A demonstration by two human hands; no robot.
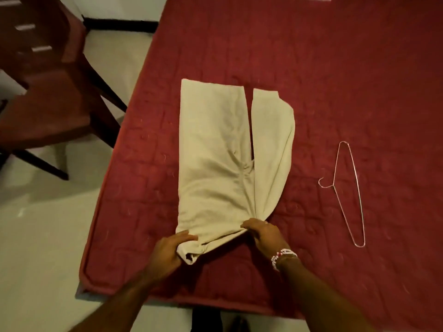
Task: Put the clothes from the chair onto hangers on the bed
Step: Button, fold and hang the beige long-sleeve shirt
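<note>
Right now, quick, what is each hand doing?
Left hand: grips the near left corner of the beige trousers.
Right hand: grips the bunched near edge of the same trousers.

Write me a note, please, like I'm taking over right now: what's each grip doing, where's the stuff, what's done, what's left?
Left grip: holds the near left corner of the beige trousers.
Right grip: pinches their near right edge, bunching it.
The trousers lie flat on the red bed, legs pointing away. The wire hanger lies bare to their right, untouched.
Done: the trousers are off the chair.
Left: get them onto the hanger.
</note>
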